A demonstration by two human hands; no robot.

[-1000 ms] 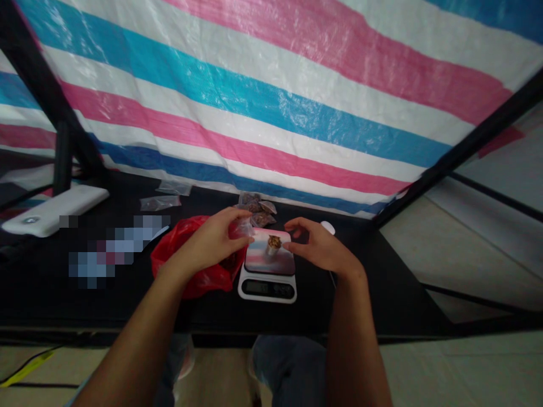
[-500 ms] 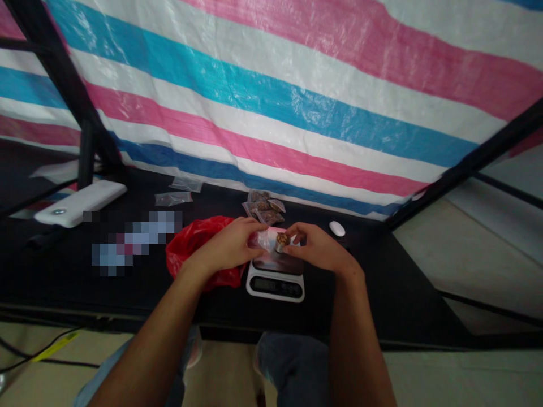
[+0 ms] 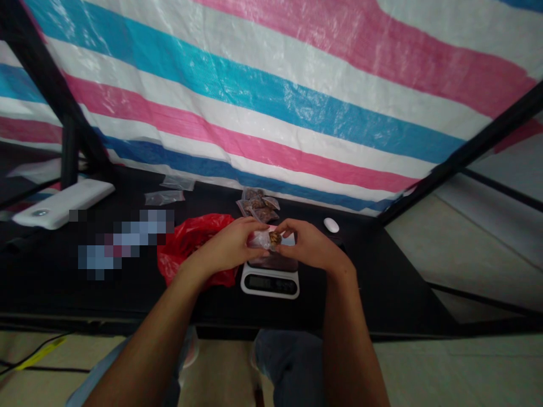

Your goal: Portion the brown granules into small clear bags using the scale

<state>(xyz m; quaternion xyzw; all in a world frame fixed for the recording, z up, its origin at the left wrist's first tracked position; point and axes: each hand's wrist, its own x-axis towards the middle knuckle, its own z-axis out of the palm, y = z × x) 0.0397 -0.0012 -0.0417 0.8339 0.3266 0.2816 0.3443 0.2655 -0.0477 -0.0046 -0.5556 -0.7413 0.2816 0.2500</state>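
Both hands have closed in since the earlier frame, and the small clear plastic bag (image 3: 257,240) has come up off the platform of the digital kitchen scale (image 3: 270,280). It now sits between the left hand (image 3: 224,246) and the right hand (image 3: 311,245), at the scale's 12 o'clock. The left fingers (image 3: 250,230) grip the bag's nearer end, while the right fingers (image 3: 283,228) curl over the end holding the brown lump (image 3: 275,238), apparently pinching it through the plastic. The bag seems to hang just above the platform, though the hands hide any contact.

A red plastic bag (image 3: 190,251) bunches at the scale's 9 o'clock. Small packets of brown material (image 3: 257,204) lie at 12 o'clock, and a white computer mouse (image 3: 331,225) sits at 2 o'clock.

The thin plastic could slide through the fingertips if the pinch loosens. Tilting the bag could also spill the brown lump onto the scale or the black table (image 3: 360,299), and a wrist pressing on the platform could disturb the scale's reading.
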